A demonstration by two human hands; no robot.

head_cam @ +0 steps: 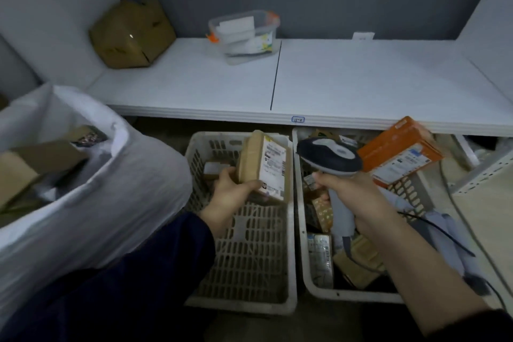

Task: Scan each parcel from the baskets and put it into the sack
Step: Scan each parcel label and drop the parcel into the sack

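The left hand [231, 191] curls thumb and fingers round the lower end of a brown parcel [262, 165]. The parcel rises above the hand with its long axis near upright, leaning slightly right, and its white label faces right. It hangs over the far end of the left basket [291, 244]. The right hand [352, 191] grips the handle of a scanner [329, 155], right of that basket. The open white sack [97, 203] stands to the basket's left.
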